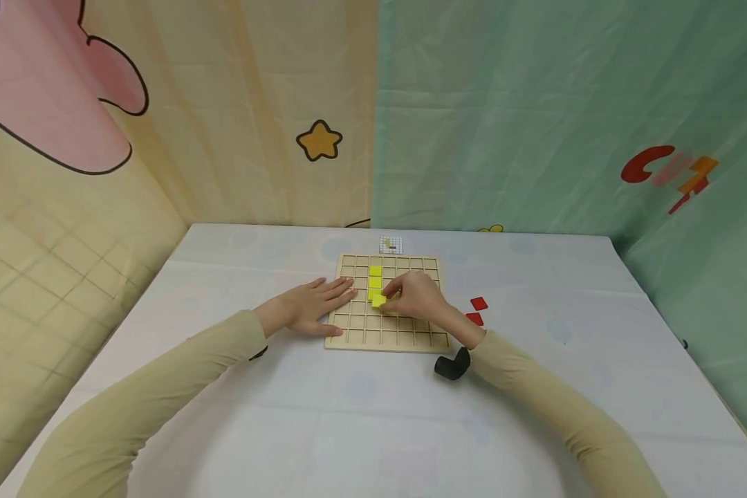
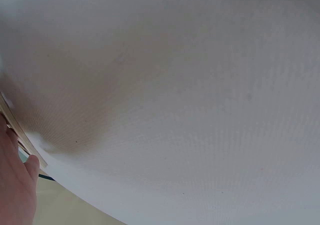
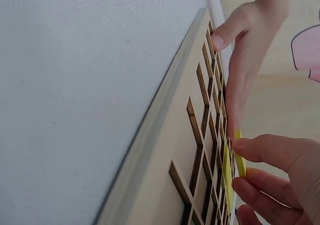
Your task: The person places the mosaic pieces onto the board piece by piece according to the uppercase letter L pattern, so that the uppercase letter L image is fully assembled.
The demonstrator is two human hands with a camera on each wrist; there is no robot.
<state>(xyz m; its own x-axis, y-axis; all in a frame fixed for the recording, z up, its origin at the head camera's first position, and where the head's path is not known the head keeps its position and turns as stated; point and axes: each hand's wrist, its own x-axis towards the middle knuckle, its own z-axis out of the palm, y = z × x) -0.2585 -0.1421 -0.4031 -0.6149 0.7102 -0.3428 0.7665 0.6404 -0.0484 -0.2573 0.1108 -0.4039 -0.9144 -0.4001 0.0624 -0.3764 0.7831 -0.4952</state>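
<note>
Your right hand (image 1: 418, 296) pinches a yellow tile (image 1: 378, 301) between thumb and fingers; the tile lies at that hand's left, over the near end of the yellow column (image 1: 375, 282). The column's long axis runs near to far on the gridded board (image 1: 386, 348). Contact between held tile and grid cannot be confirmed (the right wrist view shows it nearly edge-on). Your left hand (image 1: 314, 306), fingers extended, grasps nothing and rests across the board's left edge, farther from the tile.
</note>
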